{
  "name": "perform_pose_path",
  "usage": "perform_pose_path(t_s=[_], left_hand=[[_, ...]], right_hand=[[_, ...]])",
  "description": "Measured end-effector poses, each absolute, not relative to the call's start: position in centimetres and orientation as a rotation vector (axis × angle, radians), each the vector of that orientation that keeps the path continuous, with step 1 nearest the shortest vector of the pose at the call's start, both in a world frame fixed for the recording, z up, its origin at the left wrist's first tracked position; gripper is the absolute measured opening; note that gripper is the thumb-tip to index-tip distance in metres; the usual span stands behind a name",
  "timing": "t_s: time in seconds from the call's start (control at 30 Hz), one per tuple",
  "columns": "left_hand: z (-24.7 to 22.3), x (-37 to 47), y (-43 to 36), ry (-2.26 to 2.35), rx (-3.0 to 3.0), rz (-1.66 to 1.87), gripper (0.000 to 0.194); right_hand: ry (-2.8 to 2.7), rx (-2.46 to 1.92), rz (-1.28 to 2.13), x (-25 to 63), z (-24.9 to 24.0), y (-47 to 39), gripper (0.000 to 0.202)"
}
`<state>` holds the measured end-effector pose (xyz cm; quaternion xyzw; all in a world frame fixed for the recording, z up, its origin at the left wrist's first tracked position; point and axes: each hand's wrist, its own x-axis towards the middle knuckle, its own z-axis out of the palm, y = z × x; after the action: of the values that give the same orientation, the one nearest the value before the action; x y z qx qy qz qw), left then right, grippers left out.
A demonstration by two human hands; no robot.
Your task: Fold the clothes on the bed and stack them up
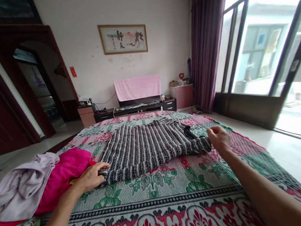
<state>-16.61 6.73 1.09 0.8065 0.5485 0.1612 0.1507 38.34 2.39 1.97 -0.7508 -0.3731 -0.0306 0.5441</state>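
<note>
The scene is filled at the near side by a patterned cover point(153, 207) in red, green and white, edged at the right by glass panels point(259, 47) in dark frames. Beside these panels, a purple curtain point(205, 44) is hung at the far right. On the middle of the cover a black-and-white striped garment point(146, 145) is spread, its long near edge turned toward the viewer. To its left a grey cloth point(28, 184) is heaped against a magenta cloth point(62, 179). At the far wall a framed picture point(123, 38) is hung above a pink cloth point(138, 88), which is draped over a dark screen.

The garment's near left corner is pinched by the left hand point(92, 177), its fingers partly bent over the fabric and its thumb below. The right hand point(219, 137) is curled at the garment's right end, fingertips drawn close to the thumb; whether fabric is held there cannot be told.
</note>
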Motion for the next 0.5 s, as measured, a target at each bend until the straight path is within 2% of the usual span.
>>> perform_pose_path(t_s=[0.07, 0.17, 0.23, 0.37, 0.4, 0.5], left_hand=[[1.7, -16.2, 6.2, 1.516, 2.403, 0.322, 0.058], [2.7, -15.8, 5.4, 1.527, 2.439, 0.152, 0.061], [3.2, -15.6, 5.1, 1.556, 2.426, 0.106, 0.062], [3.5, -15.4, 5.1, 1.535, 2.379, 0.226, 0.044], [3.4, -15.3, 5.2, 1.54, 2.326, 0.28, 0.04], [3.0, -15.0, 5.8, 1.64, 2.087, 0.592, 0.036]], right_hand=[[-1.14, -1.679, 0.242, 37.3, 3.7, 1.2, 0.043], [-1.642, -1.532, 1.012, 35.4, 5.9, -0.1, 0.048], [-1.852, -1.592, 1.21, 34.2, 6.4, -0.4, 0.045], [-1.995, -1.936, 0.765, 32.5, 5.0, 0.8, 0.072], [-2.009, -1.97, 0.634, 32.3, 4.3, 1.3, 0.068], [-1.962, -1.957, 0.414, 32.1, 2.7, 2.8, 0.03]])
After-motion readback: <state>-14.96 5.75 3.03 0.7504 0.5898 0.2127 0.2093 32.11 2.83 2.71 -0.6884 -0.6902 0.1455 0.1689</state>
